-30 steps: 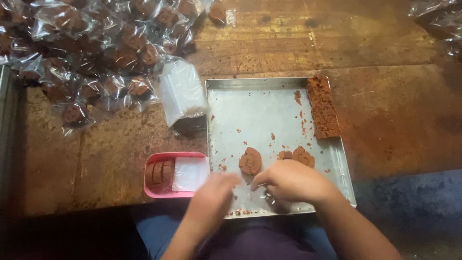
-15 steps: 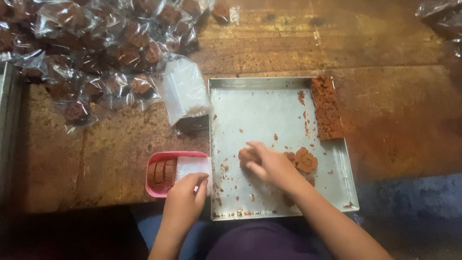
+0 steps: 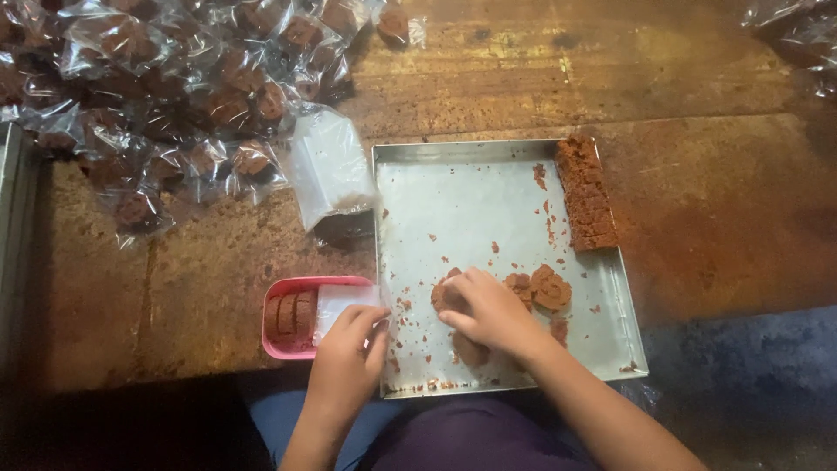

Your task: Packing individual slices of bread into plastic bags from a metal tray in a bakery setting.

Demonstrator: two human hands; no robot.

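head view | our right hand is curling its fingers over a brown round piece lying on the metal tray, piece under our fingertips | our left hand is pinching a clear wrapper at the pink tray, just left of the metal tray | more brown rounds are sitting beside our right hand

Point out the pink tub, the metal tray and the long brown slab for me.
pink tub [image 3: 272, 330], head view, left wall.
metal tray [image 3: 466, 205], head view, bare floor.
long brown slab [image 3: 586, 196], head view, middle of its top.
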